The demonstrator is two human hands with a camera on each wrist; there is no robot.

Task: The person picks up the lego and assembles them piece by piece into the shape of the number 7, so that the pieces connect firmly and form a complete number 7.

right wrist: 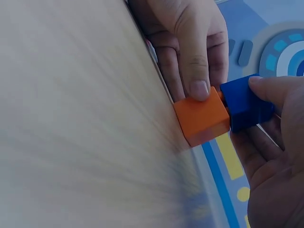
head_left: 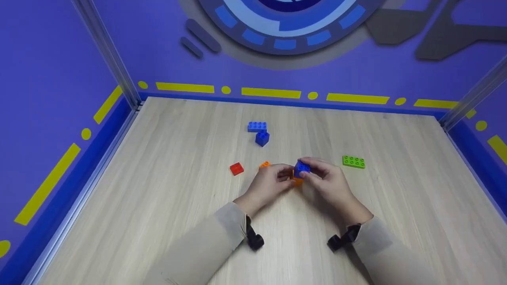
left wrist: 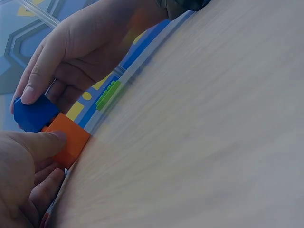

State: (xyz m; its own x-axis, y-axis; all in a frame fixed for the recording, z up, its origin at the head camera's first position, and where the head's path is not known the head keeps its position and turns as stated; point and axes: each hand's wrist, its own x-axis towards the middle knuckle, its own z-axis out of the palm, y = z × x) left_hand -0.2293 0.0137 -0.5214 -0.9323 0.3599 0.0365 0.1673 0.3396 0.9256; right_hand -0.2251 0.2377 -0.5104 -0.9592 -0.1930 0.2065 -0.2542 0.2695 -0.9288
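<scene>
left hand pinches orange brick on table | right hand pinches blue brick atop it | wrist views show orange stud between, hidden from head | head alone shows light-blue brick

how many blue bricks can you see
3: the light blue brick farthest back, the darker blue brick just in front of it, and the held blue brick in the right hand. More could be hidden from view.
</scene>
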